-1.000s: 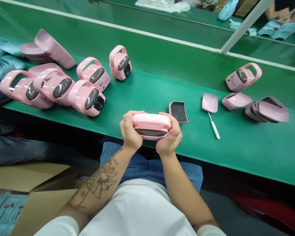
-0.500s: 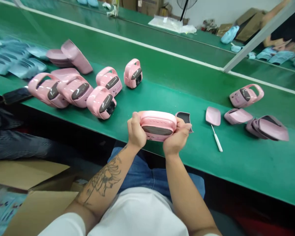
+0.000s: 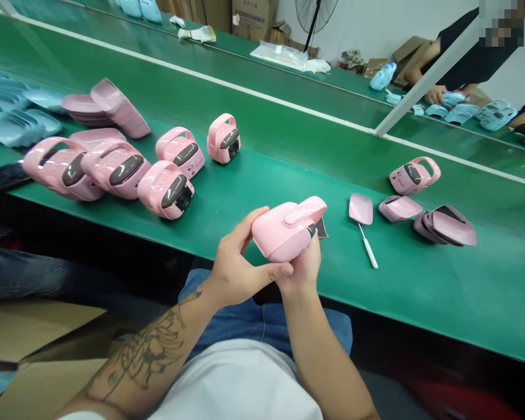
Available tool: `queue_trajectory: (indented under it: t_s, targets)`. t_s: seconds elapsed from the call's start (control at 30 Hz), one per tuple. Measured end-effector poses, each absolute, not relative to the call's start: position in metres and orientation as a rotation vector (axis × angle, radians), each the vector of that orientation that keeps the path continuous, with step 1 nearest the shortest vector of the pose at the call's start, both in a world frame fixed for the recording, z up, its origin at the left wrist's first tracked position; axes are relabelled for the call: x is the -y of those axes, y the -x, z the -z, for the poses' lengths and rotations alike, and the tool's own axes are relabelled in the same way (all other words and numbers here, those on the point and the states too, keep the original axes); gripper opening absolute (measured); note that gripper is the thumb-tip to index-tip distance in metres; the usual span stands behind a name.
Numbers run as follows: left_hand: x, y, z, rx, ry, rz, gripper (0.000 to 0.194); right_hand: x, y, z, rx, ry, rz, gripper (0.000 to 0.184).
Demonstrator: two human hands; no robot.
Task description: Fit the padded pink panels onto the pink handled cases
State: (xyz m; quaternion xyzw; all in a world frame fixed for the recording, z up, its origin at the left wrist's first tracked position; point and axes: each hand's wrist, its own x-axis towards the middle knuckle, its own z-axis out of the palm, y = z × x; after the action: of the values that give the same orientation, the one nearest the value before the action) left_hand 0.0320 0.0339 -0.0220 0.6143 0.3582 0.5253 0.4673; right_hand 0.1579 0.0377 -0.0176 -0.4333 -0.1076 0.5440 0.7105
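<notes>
Ref = the white screwdriver [image 3: 370, 254]. The held pink unit [image 3: 273, 233] is L of it, up off the green bench [image 3: 441, 291], w/ its loop handle toward the R. Both grips are clamped on it: L hand [image 3: 236, 271] has thumb and fingers round its L end, R hand [image 3: 303, 268] clasps the R part, most fingers hidden. Its front's mostly turned away, so can't tell if that's closed up. Well L of ref, a near open unit [image 3: 166, 189] and a far open unit [image 3: 224, 138] show dark bare fronts, so prob. unfinished. Also L, a printed unit [image 3: 181, 153] looks done in front, as does a second printed unit [image 3: 405, 179] beyond ref to the R. Two other units [image 3: 114, 166] farther L: can't call. Left over: a loose panel [image 3: 361, 209] at ref's tip, stacked panels [image 3: 446, 226] to its R, and a dark-lined panel [image 3: 322, 229] to its L, part hidden by R hand. I'd judge the batch approx part-way, w/ panels unused.
</notes>
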Motion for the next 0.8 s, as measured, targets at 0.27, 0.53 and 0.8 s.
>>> queue_trajectory:
  t_s: [0.27,0.53,0.8]
  targets:
    - [-0.027,-0.020,0.011,-0.884,-1.421,-1.213,0.100,-0.012,-0.185,0.025,0.648,1.156,-0.949,0.049]
    - [-0.126,-0.044,0.024,-1.047,-1.591,-0.824,0.085,-0.107,-0.289,-0.040,1.188,1.683,-0.364,0.034]
    - [-0.174,-0.097,0.020,-0.974,-2.075,-0.589,0.086,-0.271,-0.372,-0.040,1.166,2.020,-0.169,0.028]
